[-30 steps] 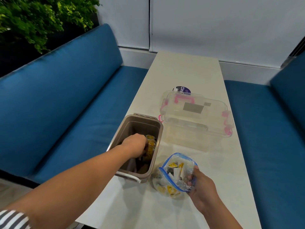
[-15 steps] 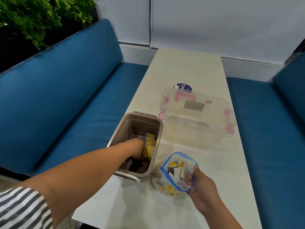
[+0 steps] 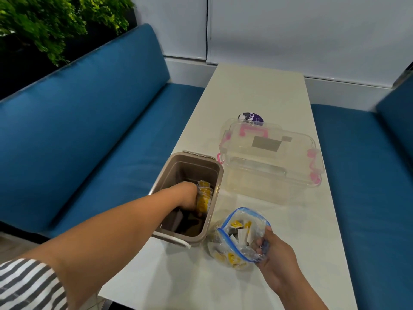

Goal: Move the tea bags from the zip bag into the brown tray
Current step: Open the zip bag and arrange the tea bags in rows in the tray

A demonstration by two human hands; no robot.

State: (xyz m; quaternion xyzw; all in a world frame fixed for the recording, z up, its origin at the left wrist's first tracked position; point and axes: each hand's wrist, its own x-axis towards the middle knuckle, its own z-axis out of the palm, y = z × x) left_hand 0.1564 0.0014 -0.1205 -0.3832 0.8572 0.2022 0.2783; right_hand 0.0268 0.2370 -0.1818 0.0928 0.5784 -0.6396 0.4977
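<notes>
The brown tray stands at the table's left edge. My left hand reaches down inside it and grips a stack of yellow tea bags against the tray's right wall. Dark packets lie on the tray's floor below. To the right, the clear zip bag with a blue seal stands open on the table, with several yellow and white tea bags inside. My right hand holds the bag by its near right edge.
A clear plastic box with pink latches sits behind the zip bag, a round purple label beyond it. The white table runs away between two blue benches. A green plant is at the upper left.
My left hand has gone deeper into the tray with the stack of tea bags. My right hand has kept its hold on the zip bag.
</notes>
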